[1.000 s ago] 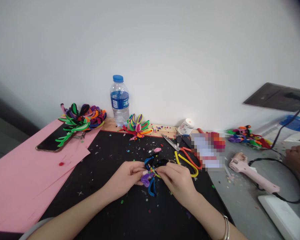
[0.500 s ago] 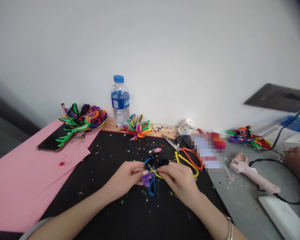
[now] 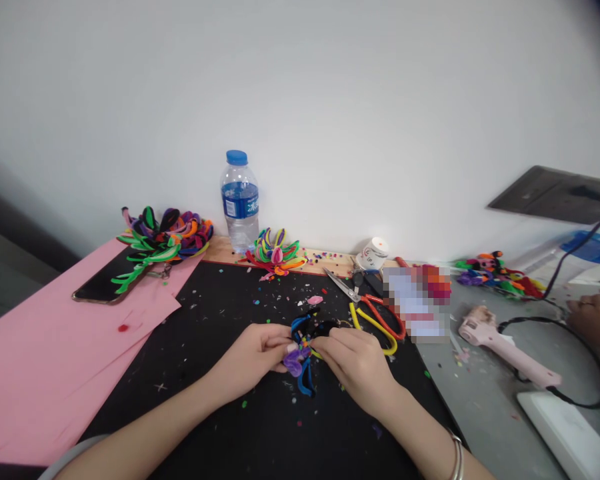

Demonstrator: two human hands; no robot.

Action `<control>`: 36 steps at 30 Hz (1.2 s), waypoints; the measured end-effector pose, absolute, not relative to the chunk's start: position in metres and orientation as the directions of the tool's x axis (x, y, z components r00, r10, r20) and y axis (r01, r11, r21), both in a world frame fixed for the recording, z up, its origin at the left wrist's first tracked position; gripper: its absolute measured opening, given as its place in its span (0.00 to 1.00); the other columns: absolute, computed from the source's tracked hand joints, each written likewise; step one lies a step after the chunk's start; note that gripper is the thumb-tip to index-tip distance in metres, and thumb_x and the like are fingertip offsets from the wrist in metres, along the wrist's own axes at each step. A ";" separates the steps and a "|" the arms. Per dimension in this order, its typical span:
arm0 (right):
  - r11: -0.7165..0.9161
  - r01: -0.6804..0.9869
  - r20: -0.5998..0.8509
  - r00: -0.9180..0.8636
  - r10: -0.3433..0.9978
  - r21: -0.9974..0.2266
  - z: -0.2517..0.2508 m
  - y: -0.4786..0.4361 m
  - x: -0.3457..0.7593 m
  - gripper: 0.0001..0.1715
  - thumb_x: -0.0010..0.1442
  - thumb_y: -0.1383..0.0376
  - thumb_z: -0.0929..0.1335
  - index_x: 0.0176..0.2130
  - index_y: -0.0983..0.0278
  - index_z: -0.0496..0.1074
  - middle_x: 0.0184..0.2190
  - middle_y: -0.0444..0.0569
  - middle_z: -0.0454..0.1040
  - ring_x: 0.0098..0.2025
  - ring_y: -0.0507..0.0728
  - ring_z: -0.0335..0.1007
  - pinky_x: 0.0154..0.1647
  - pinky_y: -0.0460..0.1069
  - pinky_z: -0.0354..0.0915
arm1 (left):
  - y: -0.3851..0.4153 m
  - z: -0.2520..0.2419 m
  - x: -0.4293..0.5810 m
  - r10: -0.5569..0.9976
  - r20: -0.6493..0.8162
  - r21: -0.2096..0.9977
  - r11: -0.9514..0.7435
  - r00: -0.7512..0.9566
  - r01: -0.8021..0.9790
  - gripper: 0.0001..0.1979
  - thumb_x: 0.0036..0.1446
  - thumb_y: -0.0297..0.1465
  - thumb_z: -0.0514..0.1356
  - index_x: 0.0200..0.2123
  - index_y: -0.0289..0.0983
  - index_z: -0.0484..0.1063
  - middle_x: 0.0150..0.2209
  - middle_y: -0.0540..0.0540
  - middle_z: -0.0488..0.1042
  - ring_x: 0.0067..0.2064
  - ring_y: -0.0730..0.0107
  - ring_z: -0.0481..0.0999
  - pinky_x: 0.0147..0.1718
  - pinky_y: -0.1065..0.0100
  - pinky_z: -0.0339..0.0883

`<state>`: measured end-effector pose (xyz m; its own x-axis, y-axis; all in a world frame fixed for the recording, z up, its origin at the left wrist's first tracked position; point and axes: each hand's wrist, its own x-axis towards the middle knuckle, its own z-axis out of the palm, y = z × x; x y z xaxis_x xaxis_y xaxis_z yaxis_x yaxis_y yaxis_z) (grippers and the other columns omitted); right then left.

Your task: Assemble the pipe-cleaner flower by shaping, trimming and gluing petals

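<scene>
Between my hands, over the black board (image 3: 180, 413), is a small pipe-cleaner flower (image 3: 305, 375) with purple, blue, black and yellow loops and tiny bright bits at its centre. My left hand (image 3: 263, 350) pinches it from the left, next to the purple loop. Thumb and fingers of my right hand (image 3: 353, 360) are pressed together at its right side, by the centre; whether they pinch the flower or a tiny bit is hard to see. Just beyond my right hand lie orange-handled scissors (image 3: 384, 316) and a bent yellow pipe cleaner (image 3: 393, 347).
A water bottle (image 3: 240, 207), finished pipe-cleaner flowers (image 3: 277, 253) and a small white cup (image 3: 373, 253) stand along the wall. Left are pink paper (image 3: 55, 360) and a phone (image 3: 100, 283). A pink glue gun (image 3: 510, 350) with its cable lies right, near another person's hand (image 3: 597, 320).
The flower has turned slightly in my fingers, and my right fingers have shifted a little to the left. Everything else stays put.
</scene>
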<state>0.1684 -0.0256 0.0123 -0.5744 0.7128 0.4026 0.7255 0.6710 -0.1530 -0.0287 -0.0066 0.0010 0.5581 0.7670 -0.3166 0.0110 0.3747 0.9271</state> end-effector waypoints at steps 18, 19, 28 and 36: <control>0.678 0.714 0.394 -0.581 0.713 -0.175 0.014 -0.027 0.167 0.11 0.61 0.68 0.60 0.36 0.64 0.71 0.21 0.43 0.66 0.23 0.49 0.61 0.25 0.45 0.56 | -0.006 0.001 -0.029 0.761 -0.320 0.930 0.365 0.565 0.036 0.14 0.50 0.34 0.58 0.40 0.35 0.73 0.29 0.49 0.75 0.30 0.73 0.70 0.30 0.72 0.62; 0.679 0.713 0.398 -0.580 0.710 -0.173 0.014 -0.028 0.166 0.11 0.61 0.68 0.60 0.36 0.64 0.71 0.21 0.43 0.66 0.23 0.49 0.61 0.25 0.45 0.56 | -0.006 0.002 -0.029 0.761 -0.321 0.930 0.367 0.564 0.035 0.14 0.50 0.34 0.58 0.40 0.35 0.72 0.29 0.49 0.75 0.30 0.73 0.70 0.31 0.72 0.62; 0.694 0.704 0.421 -0.591 0.688 -0.147 0.017 -0.027 0.162 0.11 0.61 0.68 0.60 0.36 0.64 0.71 0.21 0.43 0.67 0.24 0.49 0.63 0.25 0.45 0.56 | -0.007 0.003 -0.028 0.759 -0.327 0.926 0.377 0.563 0.030 0.15 0.49 0.35 0.58 0.39 0.34 0.73 0.28 0.49 0.74 0.29 0.73 0.70 0.30 0.72 0.62; 0.683 0.708 0.406 -0.579 0.707 -0.181 0.014 -0.029 0.166 0.10 0.61 0.67 0.61 0.38 0.64 0.71 0.23 0.44 0.68 0.24 0.49 0.63 0.26 0.45 0.57 | -0.007 0.003 -0.028 0.759 -0.331 0.928 0.370 0.561 0.047 0.16 0.49 0.36 0.58 0.40 0.34 0.72 0.30 0.48 0.75 0.30 0.71 0.71 0.31 0.72 0.63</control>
